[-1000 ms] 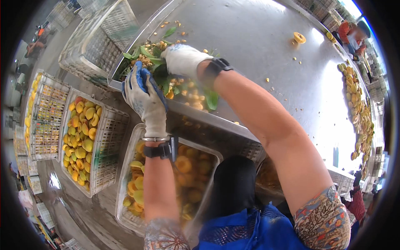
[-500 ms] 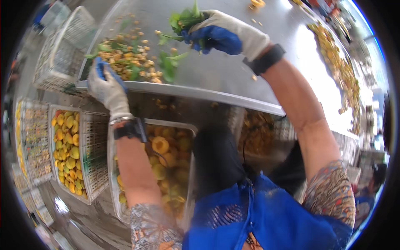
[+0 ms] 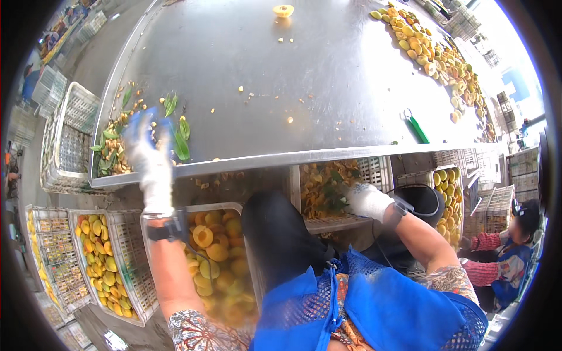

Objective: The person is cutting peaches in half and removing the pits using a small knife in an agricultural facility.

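Note:
My left hand (image 3: 151,152), in a white glove with blue fingers, is blurred over a pile of pits (image 3: 122,155) mixed with green leaves at the table's left front corner. Its fingers look spread, and nothing shows between them. Below the table's front edge, my right hand (image 3: 369,200) reaches in a matching glove over a crate of pits and leaves (image 3: 323,190). Its fingertips point down beside some leaves, and whether they grip anything is hidden. A metal table (image 3: 234,126) stretches out in front of me.
Halved yellow fruit (image 3: 430,55) lines the table's right side. A green-handled tool with a metal loop (image 3: 417,127) lies near the front edge. Fruit-filled crates stand at my left (image 3: 105,263), by my left leg (image 3: 219,251) and at my right (image 3: 449,202). Another person (image 3: 497,257) sits at far right.
My right hand has gone from above the table, where it held a bunch of leaves, down to the crate below. The left hand stays by the pile, now blurred. The view has shifted.

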`<state>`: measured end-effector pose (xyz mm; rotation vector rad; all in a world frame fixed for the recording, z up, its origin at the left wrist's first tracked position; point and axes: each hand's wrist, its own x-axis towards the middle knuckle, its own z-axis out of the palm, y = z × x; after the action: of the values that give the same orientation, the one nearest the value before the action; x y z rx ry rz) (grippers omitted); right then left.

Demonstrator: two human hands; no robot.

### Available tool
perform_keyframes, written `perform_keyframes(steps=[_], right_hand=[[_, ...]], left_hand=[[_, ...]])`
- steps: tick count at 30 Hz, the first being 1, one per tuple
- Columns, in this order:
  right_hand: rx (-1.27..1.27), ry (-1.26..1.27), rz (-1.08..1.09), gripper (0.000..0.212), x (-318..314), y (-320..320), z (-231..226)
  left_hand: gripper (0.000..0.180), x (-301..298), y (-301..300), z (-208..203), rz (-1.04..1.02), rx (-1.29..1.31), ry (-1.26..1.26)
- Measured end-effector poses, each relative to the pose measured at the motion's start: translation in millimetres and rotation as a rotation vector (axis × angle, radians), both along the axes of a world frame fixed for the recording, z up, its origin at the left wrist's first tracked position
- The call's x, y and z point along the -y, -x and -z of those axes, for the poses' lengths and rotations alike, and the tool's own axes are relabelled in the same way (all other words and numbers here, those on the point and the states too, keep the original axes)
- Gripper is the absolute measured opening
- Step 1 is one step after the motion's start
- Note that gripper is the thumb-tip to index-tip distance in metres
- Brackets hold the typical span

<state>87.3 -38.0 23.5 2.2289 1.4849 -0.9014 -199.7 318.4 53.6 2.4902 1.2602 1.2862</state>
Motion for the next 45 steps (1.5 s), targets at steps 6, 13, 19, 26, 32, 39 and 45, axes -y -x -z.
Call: perform_keyframes(steps=[6,13,19,26,32,39,45], right_hand=[[-0.432,-0.38,-0.047,0.037,-52,39,-73],[-0.48,-0.669,0.044,0.042,-56,11,-102],[-0.558,-0.803,0.271,0.034,-98,-33,-119],[-0.007,-0.947,0.082,0.044,-268,-97,-100],[0.114,-0.82,0.205,0.059,-349,-118,-46],[0.301,-0.904,-0.85,0.042,-417,-1,7],[-0.946,-0.65,-0.358,0.036,-340,142,-86]], left_hand=[[0.049,81,-155,-46,0.788,-0.598,0.33],[0.031,26,-134,-32,0.985,-0.908,0.35],[0.045,-72,87,-19,-0.205,-0.89,0.184],[0.033,6,71,-14,-0.051,-0.388,0.15],[0.026,16,49,2,-0.078,-0.228,0.159],[0.024,8,54,3,-0.173,-0.201,0.097],[0.031,53,128,9,-0.097,0.502,0.307]])
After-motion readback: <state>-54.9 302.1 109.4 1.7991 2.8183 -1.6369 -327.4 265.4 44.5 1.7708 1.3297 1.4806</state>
